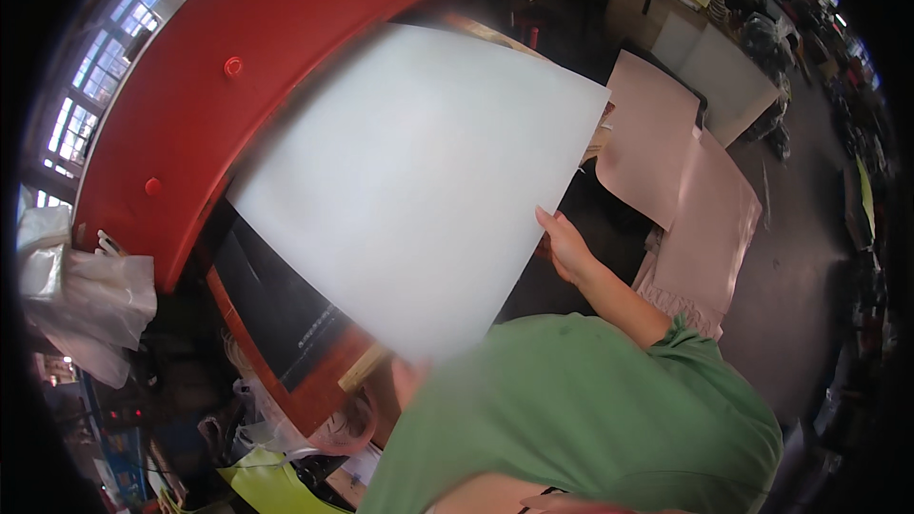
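White sheet (419, 190) fills the frame's centre, long axis running upper right to lower left; I see my right hand (564, 246) pinching its right edge, left hand hidden.

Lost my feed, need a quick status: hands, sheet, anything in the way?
Right hand grips the white sheet at its right edge. Left hand hidden behind the sheet. Sheet held up over the red machine. Pink sheets stacked to the right, apart.

left hand hidden behind blurred white sheet (409, 190)
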`<state>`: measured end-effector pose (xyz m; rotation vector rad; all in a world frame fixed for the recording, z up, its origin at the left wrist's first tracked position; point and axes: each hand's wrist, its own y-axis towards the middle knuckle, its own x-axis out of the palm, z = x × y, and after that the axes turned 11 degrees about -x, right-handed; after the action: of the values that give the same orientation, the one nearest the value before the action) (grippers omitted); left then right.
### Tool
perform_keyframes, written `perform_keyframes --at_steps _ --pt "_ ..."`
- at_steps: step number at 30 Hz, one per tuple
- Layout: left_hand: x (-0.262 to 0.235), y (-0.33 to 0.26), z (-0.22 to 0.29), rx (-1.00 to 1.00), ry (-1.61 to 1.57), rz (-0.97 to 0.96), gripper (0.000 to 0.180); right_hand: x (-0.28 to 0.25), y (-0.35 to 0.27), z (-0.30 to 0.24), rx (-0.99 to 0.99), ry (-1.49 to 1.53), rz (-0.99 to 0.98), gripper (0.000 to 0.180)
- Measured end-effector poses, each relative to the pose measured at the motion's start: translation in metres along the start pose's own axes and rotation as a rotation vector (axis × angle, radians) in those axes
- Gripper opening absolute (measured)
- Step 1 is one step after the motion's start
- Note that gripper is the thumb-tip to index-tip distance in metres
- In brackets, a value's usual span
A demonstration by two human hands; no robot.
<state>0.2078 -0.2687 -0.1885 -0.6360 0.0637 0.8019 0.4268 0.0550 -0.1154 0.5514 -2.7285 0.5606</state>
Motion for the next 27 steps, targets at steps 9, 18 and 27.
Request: perform_keyframes --at_steps 9,18,27 --pt "0.014 -0.014 0.026 -0.019 -0.166 -0.018 0.051 0.009 -0.007 -0.007 -0.139 -0.018 0.008 0.037" --pt "0.023 -0.034 0.068 -0.062 -0.271 -0.021 0.055 0.0 -0.001 0.003 -0.139 -0.093 -0.02 0.045" --pt "0.026 -0.04 0.075 -0.076 -0.307 -0.014 0.062 -0.002 -0.002 0.0 -0.09 -0.145 -0.04 0.051"
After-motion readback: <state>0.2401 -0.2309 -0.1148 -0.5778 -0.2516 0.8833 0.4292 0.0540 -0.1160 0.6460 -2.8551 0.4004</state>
